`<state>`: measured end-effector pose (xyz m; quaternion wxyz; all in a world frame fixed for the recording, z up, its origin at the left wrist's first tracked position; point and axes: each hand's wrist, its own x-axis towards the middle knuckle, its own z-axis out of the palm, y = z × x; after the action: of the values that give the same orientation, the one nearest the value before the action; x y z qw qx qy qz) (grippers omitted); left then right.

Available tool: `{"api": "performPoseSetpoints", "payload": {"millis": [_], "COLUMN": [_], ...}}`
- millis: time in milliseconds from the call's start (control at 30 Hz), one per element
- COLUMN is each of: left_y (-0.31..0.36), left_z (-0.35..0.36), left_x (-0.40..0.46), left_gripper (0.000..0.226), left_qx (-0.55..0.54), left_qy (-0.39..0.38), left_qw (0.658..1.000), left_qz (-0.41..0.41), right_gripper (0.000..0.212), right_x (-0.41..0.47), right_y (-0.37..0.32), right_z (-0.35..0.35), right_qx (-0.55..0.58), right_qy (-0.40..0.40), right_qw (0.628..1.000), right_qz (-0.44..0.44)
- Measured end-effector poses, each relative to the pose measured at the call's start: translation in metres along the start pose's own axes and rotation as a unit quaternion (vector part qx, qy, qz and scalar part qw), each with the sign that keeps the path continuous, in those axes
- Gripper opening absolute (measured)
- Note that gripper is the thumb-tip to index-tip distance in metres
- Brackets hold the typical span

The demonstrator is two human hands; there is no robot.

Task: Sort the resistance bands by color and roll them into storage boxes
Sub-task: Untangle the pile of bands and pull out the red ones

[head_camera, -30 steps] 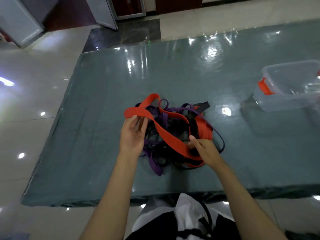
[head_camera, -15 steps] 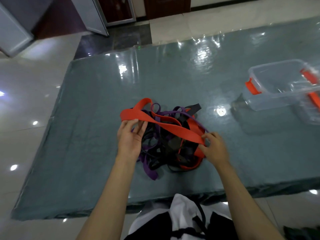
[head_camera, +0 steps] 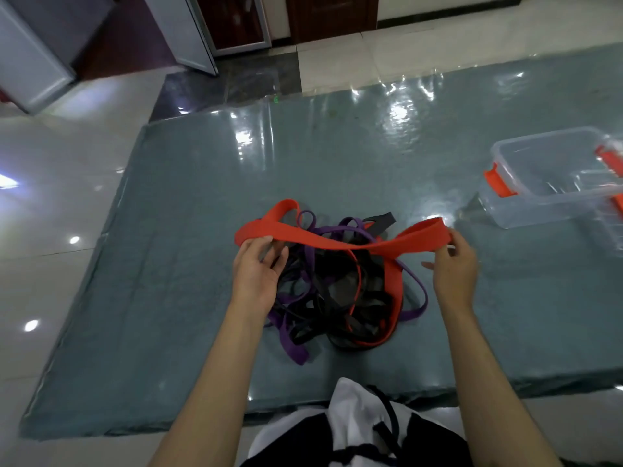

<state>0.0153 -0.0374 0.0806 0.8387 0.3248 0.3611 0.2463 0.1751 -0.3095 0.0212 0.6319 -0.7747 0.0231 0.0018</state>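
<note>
Gripped at both ends, left hand [head_camera: 256, 274] and right hand [head_camera: 453, 264]: wide red band [head_camera: 337, 239], stretched above tangled pile of bands [head_camera: 340, 298]. Clear storage box [head_camera: 553, 178] is set well apart on table [head_camera: 168, 264].

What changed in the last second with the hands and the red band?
The right hand slid along the wide red band and drew its end out to the right, off the pile, so the band now spans both hands. The left hand stayed at the band's left end. The clear storage box stayed put.
</note>
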Motion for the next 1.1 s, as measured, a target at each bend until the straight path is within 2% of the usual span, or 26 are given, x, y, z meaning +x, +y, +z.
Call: {"api": "performPoseSetpoints", "payload": {"millis": [100, 167, 300, 367, 433, 533, 600, 667, 767, 867, 933, 1000, 1100], "left_y": [-0.002, -0.006, -0.027, -0.039, -0.046, -0.047, -0.046, -0.044, -0.033, -0.011, 0.004, 0.016, 0.030], "left_z": [0.001, 0.003, 0.015, 0.019, 0.017, 0.008, 0.002, -0.004, -0.011, -0.013, -0.014, -0.014, -0.009], "left_x": [0.008, 0.010, 0.010, 0.009, 0.012, 0.024, 0.034, 0.044, 0.059, 0.074, 0.081, 0.084, 0.079], "left_gripper": [0.023, 0.022, 0.012, 0.019, 0.038, 0.064, 0.060, 0.046, 0.033, 0.029, 0.027, 0.027, 0.024], "left_qx": [0.082, 0.174, 0.297, 0.341, 0.393, 0.461, 0.493, 0.527, 0.530, 0.516, 0.507, 0.505, 0.492], "left_qy": [0.019, 0.009, -0.040, -0.077, -0.109, -0.113, -0.115, -0.124, -0.092, -0.046, -0.029, -0.048, -0.125], "left_qw": [0.996, 0.983, 0.946, 0.928, 0.908, 0.878, 0.860, 0.840, 0.843, 0.852, 0.855, 0.853, 0.854], "left_qz": [-0.026, -0.054, -0.126, -0.127, -0.099, -0.067, -0.067, -0.039, 0.012, 0.076, 0.106, 0.120, 0.109], "right_gripper": [0.028, 0.028, 0.041, 0.047, 0.046, 0.048, 0.039, 0.027, 0.024, 0.019, 0.026, 0.034, 0.043], "right_x": [0.000, -0.007, -0.030, -0.039, -0.039, -0.031, -0.023, -0.016, 0.001, 0.018, 0.025, 0.031, 0.046], "right_y": [-0.007, -0.010, -0.007, -0.004, -0.001, 0.002, 0.004, 0.008, 0.028, 0.051, 0.057, 0.056, 0.054], "right_z": [0.009, 0.021, 0.059, 0.077, 0.089, 0.090, 0.088, 0.086, 0.083, 0.073, 0.072, 0.078, 0.096], "right_qx": [-0.012, -0.029, -0.085, -0.084, -0.090, -0.053, -0.006, 0.006, -0.081, -0.203, -0.227, -0.245, -0.272], "right_qy": [-0.057, -0.134, -0.305, -0.368, -0.408, -0.448, -0.442, -0.381, -0.257, -0.196, -0.167, -0.153, -0.165], "right_qw": [0.998, 0.989, 0.941, 0.917, 0.897, 0.886, 0.895, 0.924, 0.963, 0.959, 0.959, 0.957, 0.948], "right_qz": [-0.040, -0.060, -0.117, -0.131, -0.142, -0.106, -0.059, -0.027, 0.003, 0.029, 0.011, -0.019, 0.009]}}
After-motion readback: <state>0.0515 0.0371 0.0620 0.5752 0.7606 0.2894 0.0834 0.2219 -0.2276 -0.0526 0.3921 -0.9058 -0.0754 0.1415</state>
